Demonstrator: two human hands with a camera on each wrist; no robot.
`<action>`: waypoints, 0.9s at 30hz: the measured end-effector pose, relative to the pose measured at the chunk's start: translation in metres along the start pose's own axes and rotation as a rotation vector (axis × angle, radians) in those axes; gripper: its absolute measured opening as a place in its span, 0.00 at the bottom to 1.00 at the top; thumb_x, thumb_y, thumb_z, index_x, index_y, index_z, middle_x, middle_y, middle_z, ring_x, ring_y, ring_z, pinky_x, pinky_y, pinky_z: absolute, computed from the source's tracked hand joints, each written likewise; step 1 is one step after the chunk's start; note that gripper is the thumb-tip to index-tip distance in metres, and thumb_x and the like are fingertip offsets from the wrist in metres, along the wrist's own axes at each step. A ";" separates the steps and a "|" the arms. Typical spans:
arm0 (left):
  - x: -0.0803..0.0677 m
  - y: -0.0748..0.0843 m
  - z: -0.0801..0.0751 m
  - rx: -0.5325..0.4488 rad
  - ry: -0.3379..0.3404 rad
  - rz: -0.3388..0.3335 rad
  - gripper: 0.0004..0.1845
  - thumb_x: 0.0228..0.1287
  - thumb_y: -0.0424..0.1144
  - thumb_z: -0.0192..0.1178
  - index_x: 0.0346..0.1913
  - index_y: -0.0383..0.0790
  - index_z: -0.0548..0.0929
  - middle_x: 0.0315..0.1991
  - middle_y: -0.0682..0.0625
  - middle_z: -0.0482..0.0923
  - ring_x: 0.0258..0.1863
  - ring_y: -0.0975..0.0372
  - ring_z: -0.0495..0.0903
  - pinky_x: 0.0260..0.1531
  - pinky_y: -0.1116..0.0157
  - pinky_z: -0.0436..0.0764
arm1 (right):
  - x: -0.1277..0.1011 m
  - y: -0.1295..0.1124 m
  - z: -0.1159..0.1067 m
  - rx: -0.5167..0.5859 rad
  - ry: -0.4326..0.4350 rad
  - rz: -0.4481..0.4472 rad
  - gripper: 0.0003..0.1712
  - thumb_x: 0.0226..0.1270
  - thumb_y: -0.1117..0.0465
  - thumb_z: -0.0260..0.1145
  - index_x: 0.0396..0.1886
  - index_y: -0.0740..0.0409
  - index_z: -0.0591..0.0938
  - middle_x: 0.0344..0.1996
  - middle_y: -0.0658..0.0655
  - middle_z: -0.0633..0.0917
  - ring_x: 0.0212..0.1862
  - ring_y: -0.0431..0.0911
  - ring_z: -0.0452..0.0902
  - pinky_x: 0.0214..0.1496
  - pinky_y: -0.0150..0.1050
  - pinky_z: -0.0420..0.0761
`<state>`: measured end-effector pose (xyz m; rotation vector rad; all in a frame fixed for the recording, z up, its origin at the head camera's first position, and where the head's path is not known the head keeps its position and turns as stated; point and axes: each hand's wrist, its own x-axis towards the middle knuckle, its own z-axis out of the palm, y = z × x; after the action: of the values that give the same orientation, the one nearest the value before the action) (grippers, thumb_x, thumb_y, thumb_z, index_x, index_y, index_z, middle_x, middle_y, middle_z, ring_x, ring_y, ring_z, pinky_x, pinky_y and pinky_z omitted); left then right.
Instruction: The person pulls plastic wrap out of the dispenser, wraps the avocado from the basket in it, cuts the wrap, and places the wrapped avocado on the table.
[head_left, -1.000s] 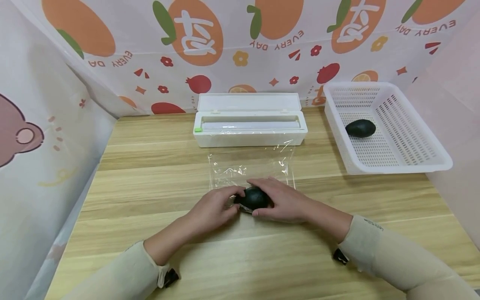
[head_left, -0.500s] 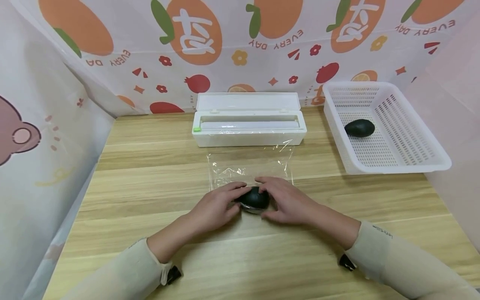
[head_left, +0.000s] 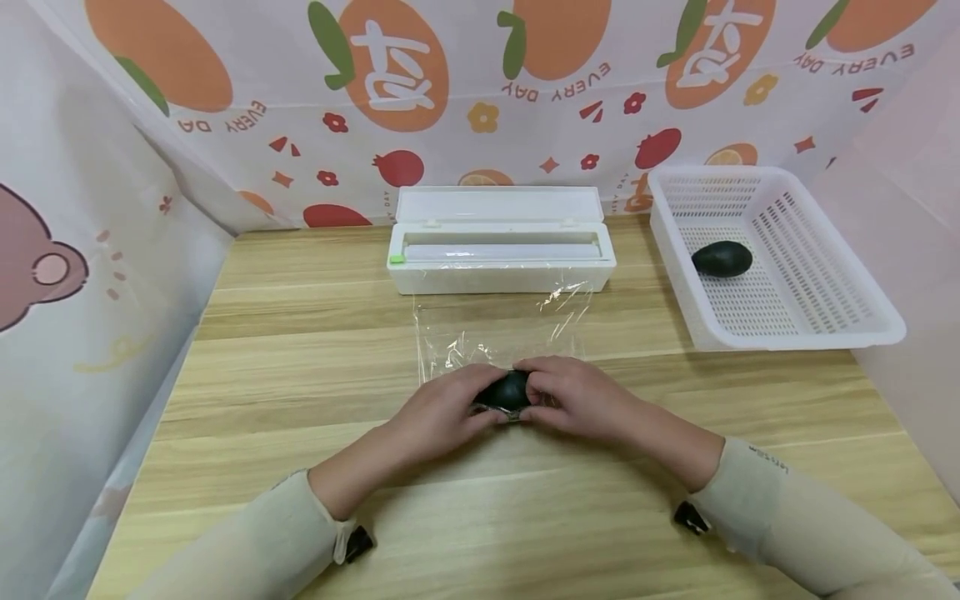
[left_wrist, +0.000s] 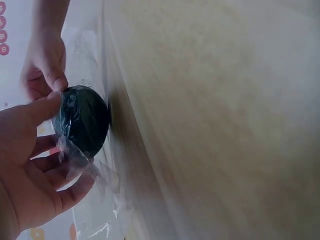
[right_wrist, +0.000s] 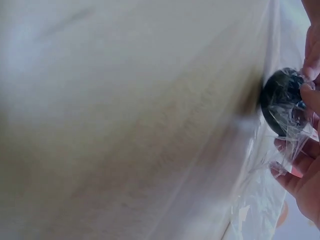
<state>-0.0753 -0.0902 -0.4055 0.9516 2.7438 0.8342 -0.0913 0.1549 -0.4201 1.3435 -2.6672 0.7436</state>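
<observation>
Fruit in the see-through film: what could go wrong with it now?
The film round the fruit looks crumpled, so it might stick to itself. It also runs to the box, so a hard tug might drag that. The rounded fruit could slip from the left grip or the right grip.

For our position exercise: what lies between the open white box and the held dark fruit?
Clear film, the tabletop visible through it, in the head view.

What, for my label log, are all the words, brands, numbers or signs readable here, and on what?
"EVERY DAY", repeated: wall sheet.
White characters on its orange fruits: cannot make out.
Right sleeve: dark lettering, too small.
Left sleeve: faint mark, unreadable.
Red discs' signs, left wrist view: too blurred.
</observation>
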 end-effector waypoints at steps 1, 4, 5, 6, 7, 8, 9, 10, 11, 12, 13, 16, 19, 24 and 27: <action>0.002 0.000 0.000 -0.004 0.008 0.009 0.24 0.63 0.49 0.67 0.61 0.50 0.78 0.58 0.53 0.80 0.59 0.60 0.78 0.58 0.57 0.78 | 0.001 0.000 -0.001 0.006 -0.007 0.007 0.16 0.62 0.46 0.71 0.26 0.46 0.74 0.57 0.53 0.82 0.57 0.45 0.79 0.54 0.41 0.81; 0.005 -0.001 0.000 -0.019 0.021 0.019 0.22 0.63 0.46 0.68 0.59 0.46 0.80 0.56 0.51 0.81 0.58 0.60 0.79 0.58 0.57 0.77 | 0.003 0.002 -0.003 0.027 -0.040 0.040 0.17 0.61 0.44 0.71 0.26 0.45 0.74 0.57 0.52 0.82 0.57 0.45 0.79 0.53 0.40 0.81; 0.006 -0.001 -0.001 -0.031 0.021 0.018 0.22 0.62 0.44 0.68 0.58 0.45 0.80 0.55 0.51 0.81 0.57 0.59 0.79 0.58 0.57 0.77 | 0.003 0.003 -0.004 0.040 -0.055 0.062 0.17 0.61 0.43 0.70 0.25 0.45 0.74 0.56 0.51 0.83 0.57 0.44 0.79 0.53 0.40 0.81; 0.007 -0.002 -0.001 -0.046 0.017 0.013 0.21 0.62 0.44 0.68 0.58 0.45 0.81 0.55 0.51 0.82 0.57 0.60 0.79 0.58 0.58 0.77 | 0.003 0.004 -0.006 0.054 -0.069 0.088 0.17 0.61 0.42 0.70 0.25 0.44 0.74 0.56 0.50 0.83 0.57 0.44 0.79 0.53 0.39 0.81; 0.008 -0.002 -0.001 -0.064 0.011 0.005 0.21 0.62 0.43 0.68 0.57 0.45 0.81 0.54 0.51 0.82 0.57 0.60 0.79 0.59 0.58 0.77 | 0.004 0.006 -0.007 0.064 -0.077 0.106 0.17 0.61 0.42 0.70 0.25 0.43 0.75 0.55 0.50 0.83 0.57 0.44 0.80 0.54 0.40 0.80; 0.009 -0.003 -0.002 -0.078 0.002 -0.013 0.21 0.62 0.43 0.68 0.57 0.45 0.81 0.55 0.51 0.82 0.57 0.60 0.79 0.59 0.58 0.77 | 0.004 0.008 -0.008 0.074 -0.081 0.122 0.16 0.61 0.42 0.70 0.25 0.43 0.75 0.54 0.49 0.84 0.56 0.44 0.80 0.54 0.40 0.80; 0.010 -0.003 -0.002 -0.098 -0.003 -0.029 0.21 0.62 0.43 0.68 0.57 0.44 0.81 0.55 0.51 0.82 0.57 0.60 0.79 0.59 0.58 0.77 | 0.005 0.010 -0.009 0.086 -0.080 0.139 0.16 0.60 0.42 0.71 0.25 0.43 0.76 0.51 0.48 0.85 0.55 0.43 0.81 0.53 0.39 0.81; 0.011 -0.004 -0.002 -0.116 -0.007 -0.043 0.21 0.62 0.42 0.69 0.57 0.44 0.82 0.54 0.50 0.82 0.57 0.59 0.79 0.59 0.58 0.77 | 0.005 0.012 -0.010 0.100 -0.074 0.153 0.15 0.60 0.43 0.71 0.25 0.43 0.77 0.48 0.47 0.86 0.52 0.42 0.81 0.52 0.39 0.81; 0.012 -0.004 -0.002 -0.130 -0.013 -0.057 0.21 0.62 0.42 0.69 0.57 0.43 0.82 0.55 0.50 0.82 0.57 0.59 0.79 0.59 0.57 0.77 | 0.006 0.014 -0.010 0.116 -0.069 0.165 0.13 0.60 0.44 0.72 0.26 0.42 0.79 0.46 0.45 0.86 0.50 0.41 0.82 0.51 0.39 0.81; 0.012 -0.005 -0.003 -0.146 -0.021 -0.075 0.21 0.62 0.43 0.69 0.57 0.42 0.82 0.55 0.50 0.82 0.57 0.59 0.79 0.59 0.57 0.77 | 0.006 0.016 -0.011 0.132 -0.065 0.172 0.12 0.59 0.44 0.72 0.27 0.42 0.80 0.43 0.44 0.87 0.48 0.40 0.82 0.50 0.39 0.81; 0.013 -0.006 -0.003 -0.165 -0.024 -0.089 0.22 0.62 0.42 0.69 0.57 0.42 0.82 0.55 0.50 0.82 0.57 0.59 0.79 0.58 0.57 0.77 | 0.007 0.019 -0.012 0.154 -0.065 0.184 0.11 0.59 0.45 0.72 0.28 0.43 0.81 0.41 0.43 0.87 0.46 0.39 0.82 0.49 0.39 0.81; 0.016 -0.008 -0.004 -0.220 -0.046 -0.131 0.22 0.62 0.42 0.69 0.58 0.42 0.81 0.55 0.49 0.82 0.56 0.60 0.79 0.57 0.58 0.78 | 0.008 0.024 -0.014 0.258 -0.073 0.266 0.08 0.60 0.45 0.72 0.30 0.41 0.84 0.37 0.40 0.87 0.44 0.36 0.82 0.49 0.39 0.82; 0.019 -0.011 -0.004 -0.273 -0.075 -0.181 0.23 0.62 0.43 0.69 0.59 0.43 0.81 0.54 0.48 0.82 0.54 0.59 0.81 0.54 0.58 0.80 | 0.010 0.025 -0.019 0.284 -0.025 0.324 0.06 0.62 0.47 0.71 0.32 0.41 0.85 0.35 0.39 0.87 0.42 0.36 0.81 0.46 0.38 0.83; 0.023 -0.013 -0.008 -0.340 -0.116 -0.240 0.23 0.62 0.43 0.69 0.60 0.44 0.81 0.53 0.47 0.83 0.52 0.58 0.82 0.49 0.60 0.81 | 0.012 0.008 -0.030 0.068 0.173 0.147 0.06 0.61 0.54 0.73 0.31 0.49 0.83 0.30 0.44 0.84 0.33 0.38 0.78 0.36 0.34 0.80; 0.026 -0.014 -0.012 -0.356 -0.139 -0.252 0.24 0.62 0.43 0.68 0.61 0.43 0.80 0.52 0.48 0.83 0.50 0.59 0.82 0.45 0.62 0.81 | 0.015 -0.013 -0.031 0.064 0.241 0.034 0.08 0.58 0.59 0.75 0.34 0.54 0.83 0.33 0.48 0.84 0.31 0.40 0.77 0.32 0.32 0.79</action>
<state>-0.1067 -0.0885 -0.4014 0.5598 2.4160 1.1091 -0.0954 0.1516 -0.3839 1.1419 -2.5018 0.9363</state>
